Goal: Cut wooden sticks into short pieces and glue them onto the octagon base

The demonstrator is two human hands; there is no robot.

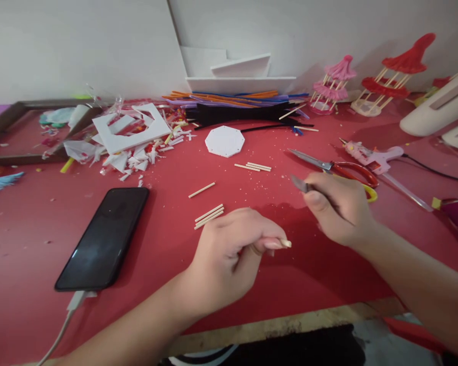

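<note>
Grips a stick [286, 244] in left hand [229, 254], knife [299, 183] in right hand [338, 209], apparently partway, with loose sticks [202, 190] cut but octagon [225, 141] stickless.

a pale wall [309, 30], crossed by one slanting dark line [177, 38], stood behind the red surface [328, 284] — its front edge [232, 333] worn and yellowish — in soft light.
</note>
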